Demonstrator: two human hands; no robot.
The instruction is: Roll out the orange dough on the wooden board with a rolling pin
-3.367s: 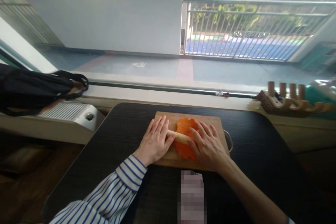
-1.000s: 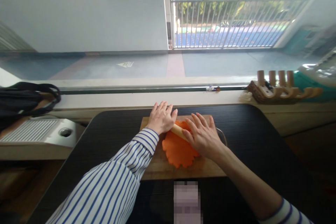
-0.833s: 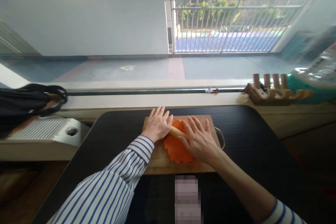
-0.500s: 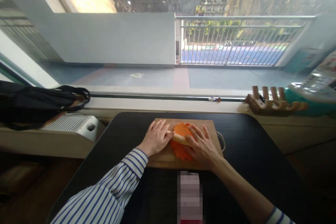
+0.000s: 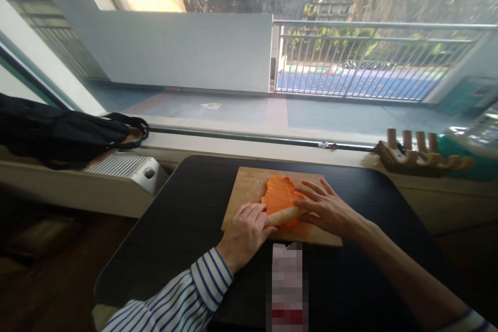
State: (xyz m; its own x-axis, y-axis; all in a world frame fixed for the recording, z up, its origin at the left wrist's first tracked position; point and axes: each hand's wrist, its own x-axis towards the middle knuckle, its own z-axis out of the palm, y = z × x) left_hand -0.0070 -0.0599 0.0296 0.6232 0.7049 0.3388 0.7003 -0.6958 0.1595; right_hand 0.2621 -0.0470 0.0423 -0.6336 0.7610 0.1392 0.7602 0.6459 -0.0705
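A flat sheet of orange dough (image 5: 279, 193) lies on a wooden cutting board (image 5: 244, 193) on a black table (image 5: 187, 218). A pale wooden rolling pin (image 5: 285, 214) rests across the near edge of the dough. My left hand (image 5: 248, 232) lies palm down over the pin's left end, fingers together and flat. My right hand (image 5: 327, 209) presses on the right end with fingers stretched and slightly spread. Both sleeves are blue-and-white striped.
A black bag (image 5: 66, 135) lies on a white heater (image 5: 124, 166) at the left. A wooden rack (image 5: 418, 153) with pegs stands on the window sill at the right. A large window with a balcony railing (image 5: 369, 59) faces me.
The rolling pin and both hands have come back toward me, from the far side of the dough to its near edge. The dough looks wider than in the earliest frame.
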